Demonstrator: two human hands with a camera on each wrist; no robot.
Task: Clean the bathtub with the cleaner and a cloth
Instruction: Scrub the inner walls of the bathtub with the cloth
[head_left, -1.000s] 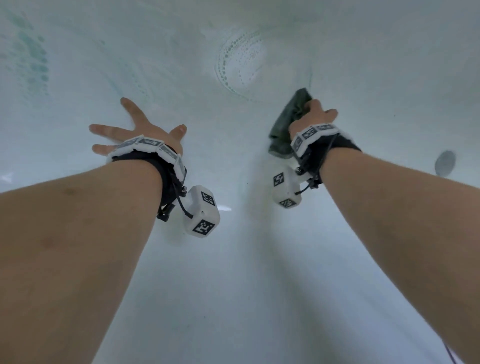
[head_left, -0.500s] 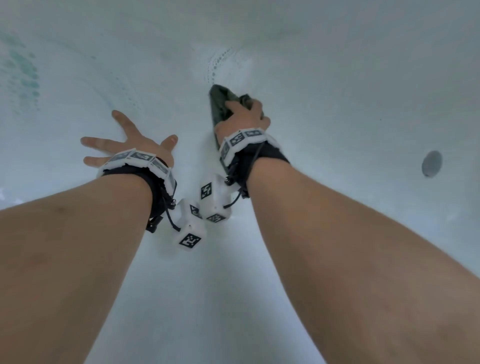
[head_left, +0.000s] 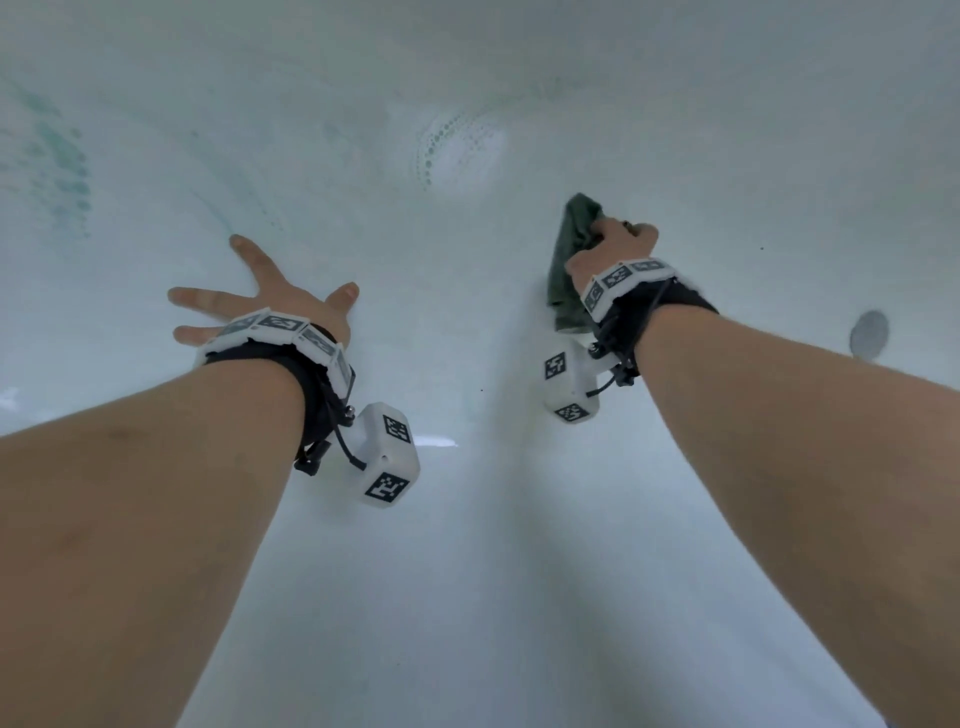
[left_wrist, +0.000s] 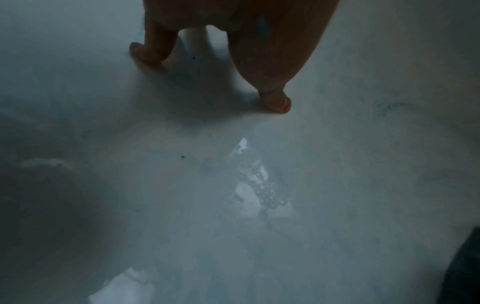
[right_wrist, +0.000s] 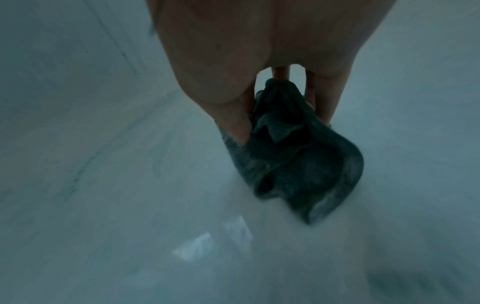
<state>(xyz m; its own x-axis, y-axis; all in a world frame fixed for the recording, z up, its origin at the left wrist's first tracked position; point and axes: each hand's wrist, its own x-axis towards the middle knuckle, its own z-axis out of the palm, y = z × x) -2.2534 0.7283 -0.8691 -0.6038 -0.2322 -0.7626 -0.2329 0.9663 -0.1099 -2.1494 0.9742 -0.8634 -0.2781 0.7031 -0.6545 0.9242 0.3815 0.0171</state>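
I look down into a white bathtub (head_left: 467, 545) smeared with blue-green cleaner. My right hand (head_left: 610, 244) grips a bunched dark green cloth (head_left: 571, 260) and presses it against the tub surface right of centre; in the right wrist view the thumb and fingers pinch the crumpled cloth (right_wrist: 298, 164). My left hand (head_left: 260, 296) lies flat on the tub at the left, fingers spread and straight. In the left wrist view its fingertips (left_wrist: 275, 102) touch the wet surface. No cleaner bottle is in view.
A ring of cleaner bubbles (head_left: 452, 150) sits at the far curve of the tub. Blue-green cleaner streaks (head_left: 62, 171) mark the left wall. A round grey fitting (head_left: 870, 332) shows on the right wall. Foam patches (left_wrist: 259, 189) lie below the left hand.
The right hand has swept the cloth back to the right, away from the left hand, after reaching toward the middle half a second ago. The left hand stays planted.
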